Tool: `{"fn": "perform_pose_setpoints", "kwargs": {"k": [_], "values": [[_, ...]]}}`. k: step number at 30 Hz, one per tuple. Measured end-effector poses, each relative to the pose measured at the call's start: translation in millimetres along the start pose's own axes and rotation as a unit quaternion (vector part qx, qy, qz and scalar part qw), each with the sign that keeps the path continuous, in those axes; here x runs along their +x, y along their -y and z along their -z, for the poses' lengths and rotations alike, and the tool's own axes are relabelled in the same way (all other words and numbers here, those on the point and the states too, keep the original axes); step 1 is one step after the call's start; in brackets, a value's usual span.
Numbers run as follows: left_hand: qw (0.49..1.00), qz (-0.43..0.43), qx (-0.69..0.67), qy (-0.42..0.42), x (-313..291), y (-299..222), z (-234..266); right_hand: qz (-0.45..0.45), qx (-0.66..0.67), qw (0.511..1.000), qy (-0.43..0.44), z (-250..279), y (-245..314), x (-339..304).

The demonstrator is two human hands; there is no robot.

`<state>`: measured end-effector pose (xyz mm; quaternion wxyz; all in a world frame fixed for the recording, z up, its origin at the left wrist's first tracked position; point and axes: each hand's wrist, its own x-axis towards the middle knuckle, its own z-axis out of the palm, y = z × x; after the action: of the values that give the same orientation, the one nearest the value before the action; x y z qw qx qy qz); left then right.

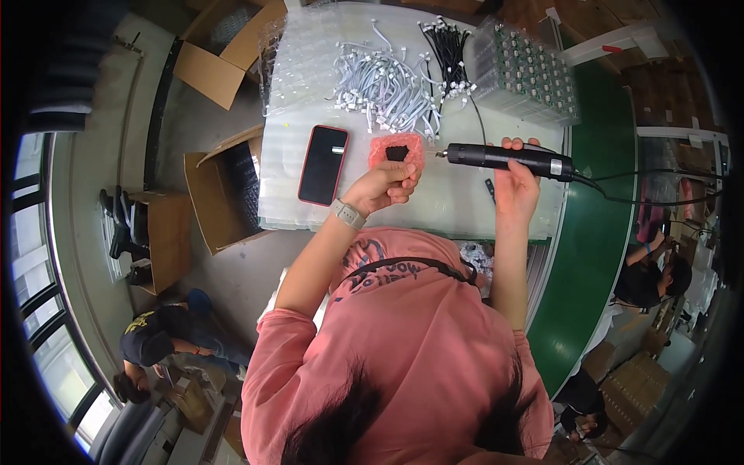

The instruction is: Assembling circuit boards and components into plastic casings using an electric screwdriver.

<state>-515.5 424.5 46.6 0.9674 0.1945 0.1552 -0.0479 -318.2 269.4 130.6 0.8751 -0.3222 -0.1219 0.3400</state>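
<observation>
At the far left, a person in a dark shirt bends forward beside the work area. An open cardboard box stands at the left edge of the white worktable. A smartphone with a red rim lies screen up on the table. To its right, the left hand, with a pale-strapped wristwatch at the wrist, is closed with curled fingers on the lower edge of a pink bubble-wrap piece. A black part shows at the middle of the wrap. Behind it lies a heap of white connector cables, followed by a black cable bundle. The right hand grips a black electric screwdriver held level, bit toward the wrap; contact cannot be determined. Stacked clear trays with green circuit boards stand behind the tool. A power cord exits right, over a green surface.
</observation>
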Motion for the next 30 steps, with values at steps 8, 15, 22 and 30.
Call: {"fn": "perform_pose_setpoints", "kwargs": {"k": [8,15,22,30], "values": [[0.802,-0.161,0.525,-0.233,25.0,-4.1,14.8,0.051,-0.029,0.998,-0.025,17.4,26.3,-11.6],[0.567,-0.192,0.744,-0.295,30.9,3.7,15.9,0.118,-0.078,0.989,-0.046,44.4,46.9,-12.4],[0.521,-0.217,0.778,-0.275,22.7,18.7,0.4,0.265,-0.148,0.941,-0.15,123.4,65.5,69.8],[0.579,-0.256,0.721,-0.283,3.8,19.9,-10.8,0.251,-0.119,0.924,-0.263,170.9,76.8,130.4]]}}
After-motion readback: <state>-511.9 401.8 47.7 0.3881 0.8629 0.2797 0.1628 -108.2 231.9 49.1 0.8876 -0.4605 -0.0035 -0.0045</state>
